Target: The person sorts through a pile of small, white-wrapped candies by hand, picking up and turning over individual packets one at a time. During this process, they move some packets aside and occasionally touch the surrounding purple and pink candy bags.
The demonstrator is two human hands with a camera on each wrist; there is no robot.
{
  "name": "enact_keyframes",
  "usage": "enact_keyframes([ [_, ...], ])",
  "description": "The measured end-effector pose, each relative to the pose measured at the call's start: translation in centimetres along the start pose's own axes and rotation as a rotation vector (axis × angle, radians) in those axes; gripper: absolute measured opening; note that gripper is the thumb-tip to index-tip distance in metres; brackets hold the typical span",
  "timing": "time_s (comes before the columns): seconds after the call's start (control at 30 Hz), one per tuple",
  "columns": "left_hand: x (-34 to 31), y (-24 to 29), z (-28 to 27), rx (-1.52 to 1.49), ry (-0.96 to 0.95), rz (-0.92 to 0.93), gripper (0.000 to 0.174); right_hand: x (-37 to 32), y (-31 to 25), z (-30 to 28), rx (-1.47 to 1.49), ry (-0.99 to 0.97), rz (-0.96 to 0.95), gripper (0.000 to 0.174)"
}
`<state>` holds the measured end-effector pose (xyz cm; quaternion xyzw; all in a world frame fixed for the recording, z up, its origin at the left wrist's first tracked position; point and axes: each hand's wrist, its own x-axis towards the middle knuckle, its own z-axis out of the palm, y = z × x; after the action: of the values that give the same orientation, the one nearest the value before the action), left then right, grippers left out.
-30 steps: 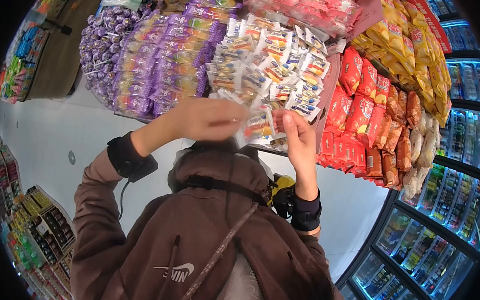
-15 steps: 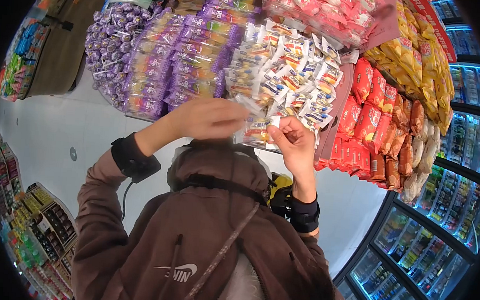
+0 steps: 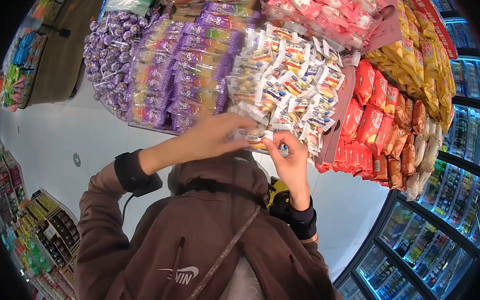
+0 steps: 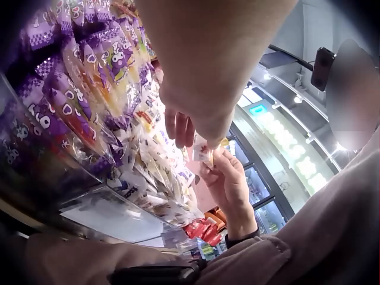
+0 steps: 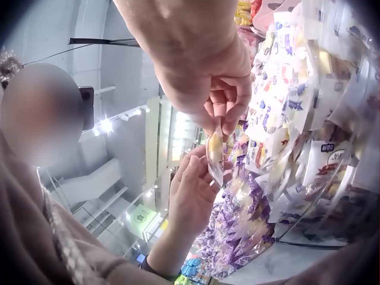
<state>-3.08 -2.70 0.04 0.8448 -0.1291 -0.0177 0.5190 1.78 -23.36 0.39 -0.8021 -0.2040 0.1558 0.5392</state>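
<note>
A small white-wrapped snack packet point(image 3: 256, 136) point(image 5: 216, 148) is held between the two hands, just in front of the pile of similar packets point(image 3: 288, 81). My right hand point(image 3: 294, 163) point(image 5: 205, 77) pinches one end between thumb and fingertips. My left hand point(image 3: 205, 137) point(image 5: 193, 196) has its thumb and fingers around the other end; its exact contact is partly hidden. In the left wrist view, the packet point(image 4: 203, 153) shows between my left hand point(image 4: 199, 89) and my right hand point(image 4: 228, 184).
Purple snack packs point(image 3: 200, 76) and purple lollipops point(image 3: 111, 48) lie left of the white pile. Red packets point(image 3: 367, 125), yellow packets point(image 3: 421, 62) and a pink divider point(image 3: 342, 101) stand right. Lit fridges point(image 3: 416, 232) line the far right. Another display point(image 3: 56, 56) stands left.
Both hands and the packet have sunk slightly in the head view. The left hand has come round the packet's end, its fingers less blurred. The display first shifted right in view.
</note>
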Motion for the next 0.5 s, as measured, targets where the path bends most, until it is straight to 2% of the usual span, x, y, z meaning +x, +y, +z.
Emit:
enact_keyframes([
  [0.1, -0.2, 0.0, 1.0, -0.096, -0.026, -0.071, 0.031, 0.0, 0.0, -0.1, -0.022, 0.016, -0.044, 0.01],
  [0.2, 0.2, -0.2, 1.3, -0.116, 0.008, -0.03, 0.029, 0.0, 0.0, -0.5, -0.017, 0.001, -0.026, 0.01],
  [0.3, 0.9, -0.1, 0.4, 0.005, -0.002, -0.071, 0.022, 0.2, 1.1, -0.8, 0.098, 0.065, 0.022, 0.011],
  [0.4, 2.7, -1.4, -0.2, 0.306, 0.185, 0.089, 0.02, 0.1, 1.8, -1.9, 0.165, 0.109, 0.095, 0.015],
  [0.5, 4.7, -2.1, -0.5, 0.413, 0.258, 0.144, 0.021, -0.1, 2.3, -3.0, 0.155, 0.145, 0.126, 0.016],
])
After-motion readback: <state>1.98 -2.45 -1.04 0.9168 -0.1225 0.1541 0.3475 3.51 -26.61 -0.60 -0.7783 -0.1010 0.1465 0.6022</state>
